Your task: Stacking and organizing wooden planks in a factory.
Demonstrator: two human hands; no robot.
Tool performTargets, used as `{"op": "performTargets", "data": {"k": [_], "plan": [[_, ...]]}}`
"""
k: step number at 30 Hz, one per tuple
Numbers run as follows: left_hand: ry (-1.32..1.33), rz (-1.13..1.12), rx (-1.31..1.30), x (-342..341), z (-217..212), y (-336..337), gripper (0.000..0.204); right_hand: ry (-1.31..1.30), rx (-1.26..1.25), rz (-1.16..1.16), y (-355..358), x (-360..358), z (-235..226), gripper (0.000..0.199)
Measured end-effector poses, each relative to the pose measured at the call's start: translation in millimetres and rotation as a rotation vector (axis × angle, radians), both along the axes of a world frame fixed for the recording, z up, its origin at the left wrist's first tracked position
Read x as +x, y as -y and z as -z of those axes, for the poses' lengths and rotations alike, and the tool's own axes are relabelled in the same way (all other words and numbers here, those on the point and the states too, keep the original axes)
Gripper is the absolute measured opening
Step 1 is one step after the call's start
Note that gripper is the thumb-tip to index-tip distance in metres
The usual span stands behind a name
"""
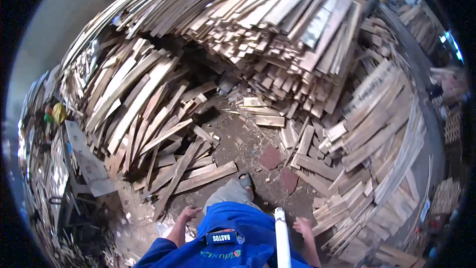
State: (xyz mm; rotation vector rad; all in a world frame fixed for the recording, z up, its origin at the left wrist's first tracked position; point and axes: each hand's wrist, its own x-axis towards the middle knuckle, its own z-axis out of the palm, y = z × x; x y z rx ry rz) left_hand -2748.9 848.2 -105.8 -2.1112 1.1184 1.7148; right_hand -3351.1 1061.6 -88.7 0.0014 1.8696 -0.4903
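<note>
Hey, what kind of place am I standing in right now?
Probably a timber yard or wood workshop. Stacked planks tower ahead, loose boards lie in heaps on the left, and the dirt floor is littered with offcuts.

Dim, bluish daylight falls from above onto stacked pale wooden planks (277,25), brightest at top right where glare washes out detail. Deep shadow pools between the piles. Heavy fisheye bending and soft blur toward the black circular rim.
</note>
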Motion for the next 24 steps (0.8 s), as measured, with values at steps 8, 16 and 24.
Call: {"op": "performTargets", "data": {"k": [8, 16, 24], "plan": [[-0.301, -0.242, -0.273, -62.3, -45.6, 137.5, 0.055, 0.04, -0.264, -0.078, 146.2, -64.0, -2.0, 0.036], [-0.124, -0.376, -0.163, -33.8, -47.4, 140.1, 0.05, 0.041, -0.409, 0.049, 413.6, -79.0, -94.4, 0.046], [-0.093, -0.173, -0.008, -102.6, -28.1, 194.5, 0.046, -0.197, -0.673, 0.23, 651.0, -168.6, -121.0, 0.069]]}}
